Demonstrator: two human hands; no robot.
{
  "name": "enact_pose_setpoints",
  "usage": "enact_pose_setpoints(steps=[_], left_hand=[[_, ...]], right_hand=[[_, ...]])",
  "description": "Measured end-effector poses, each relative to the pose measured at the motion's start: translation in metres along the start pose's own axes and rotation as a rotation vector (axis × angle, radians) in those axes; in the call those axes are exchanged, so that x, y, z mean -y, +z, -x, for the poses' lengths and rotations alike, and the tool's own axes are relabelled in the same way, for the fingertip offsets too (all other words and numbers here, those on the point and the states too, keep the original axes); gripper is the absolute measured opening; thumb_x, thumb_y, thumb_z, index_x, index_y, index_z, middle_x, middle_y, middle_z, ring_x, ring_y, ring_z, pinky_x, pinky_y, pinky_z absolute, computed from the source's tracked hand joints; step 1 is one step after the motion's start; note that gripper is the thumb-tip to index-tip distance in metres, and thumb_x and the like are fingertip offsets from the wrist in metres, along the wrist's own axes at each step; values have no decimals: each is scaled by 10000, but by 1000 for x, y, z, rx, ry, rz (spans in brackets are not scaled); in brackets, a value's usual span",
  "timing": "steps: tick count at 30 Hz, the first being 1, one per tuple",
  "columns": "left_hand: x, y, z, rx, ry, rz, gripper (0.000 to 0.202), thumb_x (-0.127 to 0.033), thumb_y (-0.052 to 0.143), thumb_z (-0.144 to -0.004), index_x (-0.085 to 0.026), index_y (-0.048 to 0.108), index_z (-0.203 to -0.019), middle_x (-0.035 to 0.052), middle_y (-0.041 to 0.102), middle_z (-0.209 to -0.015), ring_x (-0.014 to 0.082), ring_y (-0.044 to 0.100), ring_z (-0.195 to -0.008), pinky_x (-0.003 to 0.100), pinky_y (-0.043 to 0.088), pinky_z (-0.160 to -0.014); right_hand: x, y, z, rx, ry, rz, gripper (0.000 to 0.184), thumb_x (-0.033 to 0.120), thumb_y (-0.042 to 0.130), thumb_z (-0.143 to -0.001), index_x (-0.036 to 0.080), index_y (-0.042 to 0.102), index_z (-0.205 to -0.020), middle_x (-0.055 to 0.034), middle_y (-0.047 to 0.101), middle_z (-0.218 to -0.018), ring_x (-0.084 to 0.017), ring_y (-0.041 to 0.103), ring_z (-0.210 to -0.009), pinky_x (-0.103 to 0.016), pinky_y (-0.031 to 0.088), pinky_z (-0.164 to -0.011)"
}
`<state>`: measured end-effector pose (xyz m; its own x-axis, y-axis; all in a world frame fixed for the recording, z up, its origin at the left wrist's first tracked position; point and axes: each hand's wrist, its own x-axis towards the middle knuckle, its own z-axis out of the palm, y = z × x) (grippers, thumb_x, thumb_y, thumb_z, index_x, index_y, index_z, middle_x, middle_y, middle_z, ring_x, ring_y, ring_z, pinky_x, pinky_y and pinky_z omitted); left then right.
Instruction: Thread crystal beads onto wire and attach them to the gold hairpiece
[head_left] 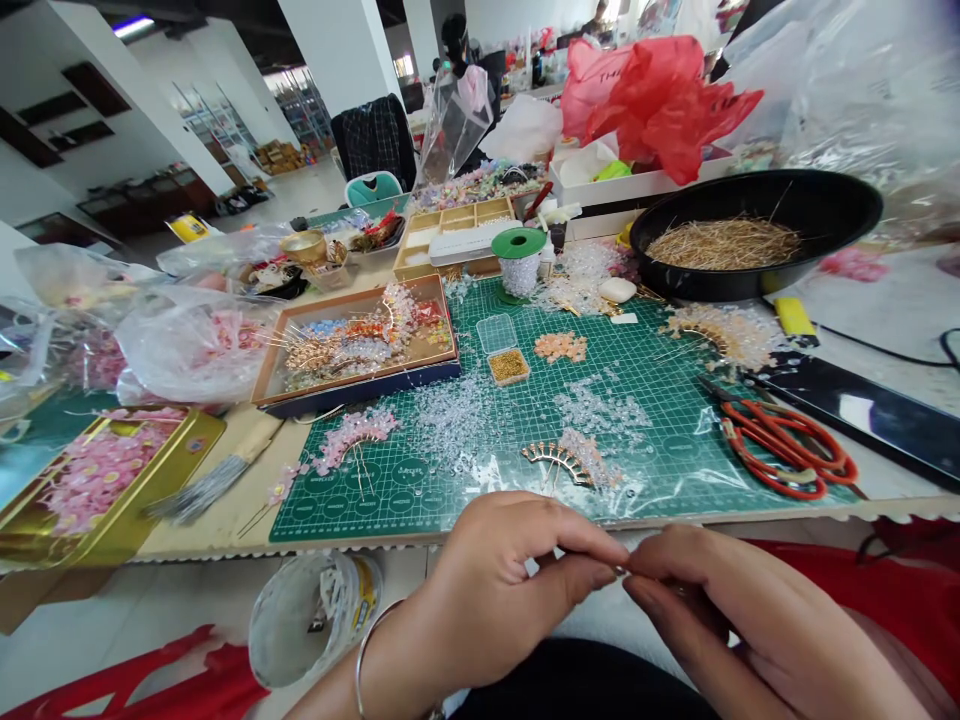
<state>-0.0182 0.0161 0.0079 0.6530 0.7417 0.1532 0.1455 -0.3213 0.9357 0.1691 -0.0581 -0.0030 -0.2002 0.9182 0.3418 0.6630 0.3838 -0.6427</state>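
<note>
My left hand (517, 580) and my right hand (712, 600) meet fingertip to fingertip below the table's front edge. Both are closed in a pinch around something tiny that I cannot make out; only a small glint shows between them. Just beyond lies a half-beaded gold hair comb (574, 458) with clear and peach beads on its right end. Loose clear beads (454, 415) are scattered on the green cutting mat (420, 500). Peach flower pieces (560, 346) and a small lidded box of gold beads (508, 366) sit farther back. A pink beaded hair comb (356, 440) rests to the left.
Red-handled scissors (787, 445) and a dark phone (870, 410) lie at the right. A black bowl of gold pins (750, 240) stands behind them. A box of hair ornaments (360, 340), a spool (517, 260) and a gold tin of pink flowers (187, 450) are around the mat.
</note>
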Motion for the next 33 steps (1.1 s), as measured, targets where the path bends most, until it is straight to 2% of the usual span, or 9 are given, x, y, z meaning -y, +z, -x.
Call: enact_pose_setpoints(steps=[2,4,8,10,14,16,20,28,33], left_hand=[[1,0,-2,-6,88,-188,89,-232,655,-925,-188,731,-937,40,765,-827,155,690,-772,269,473,-729],[1,1,-4,8,134,-330,65,-225,664,-917,-176,705,-927,34,754,-820,159,678,-776,285,451,-737],[-1,-2,-22,175,192,-408,133,-251,592,-961,-166,690,-929,41,758,-851,160,673,-779,287,452,-736],[3,-9,-42,213,196,-438,184,-288,555,-983,-189,706,-946,30,771,-891,164,684,-816,284,468,-759],[28,-29,-100,10,37,-758,223,-256,515,-985,-226,732,-1021,25,763,-1039,195,680,-948,322,479,-835],[46,-35,-128,82,-13,-929,269,-213,485,-969,-219,753,-982,48,758,-1021,230,672,-949,351,484,-808],[70,-29,-162,228,-15,-996,243,-181,546,-896,-214,758,-782,47,736,-814,224,657,-800,342,490,-759],[80,-14,-171,321,10,-1038,184,-148,565,-850,-189,713,-749,58,700,-804,213,631,-792,332,484,-751],[69,-22,-174,286,31,-980,195,-92,535,-817,-175,644,-678,56,658,-759,208,608,-764,336,465,-713]], right_hand=[[-5,1,1,9,41,-10,85,208,540,-965,251,573,-1030,28,720,-817,-119,717,-701,-174,568,-625],[-11,1,2,22,69,-22,109,239,564,-967,247,572,-1075,33,710,-771,-133,722,-692,-183,577,-612],[-22,-2,4,27,86,-34,22,237,565,-961,240,586,-970,52,651,-655,-130,670,-565,-192,545,-517],[-26,-6,5,13,99,-29,80,204,530,-958,237,564,-895,52,639,-651,-115,630,-519,-188,519,-485],[-32,-13,7,-20,74,-15,142,144,451,-939,240,535,-878,47,629,-648,-117,618,-520,-197,511,-488],[-35,-15,6,-45,47,-7,152,124,442,-921,243,537,-921,34,663,-700,-127,656,-577,-206,534,-531],[-42,-15,2,-47,42,-26,151,113,454,-909,239,537,-919,39,658,-686,-117,645,-551,-199,530,-518],[-46,-13,-1,-29,71,7,135,123,476,-911,217,572,-910,13,695,-742,-128,676,-614,-218,555,-570],[-43,-13,-2,-15,68,25,134,129,480,-918,216,572,-874,25,652,-696,-121,635,-571,-220,531,-537]])
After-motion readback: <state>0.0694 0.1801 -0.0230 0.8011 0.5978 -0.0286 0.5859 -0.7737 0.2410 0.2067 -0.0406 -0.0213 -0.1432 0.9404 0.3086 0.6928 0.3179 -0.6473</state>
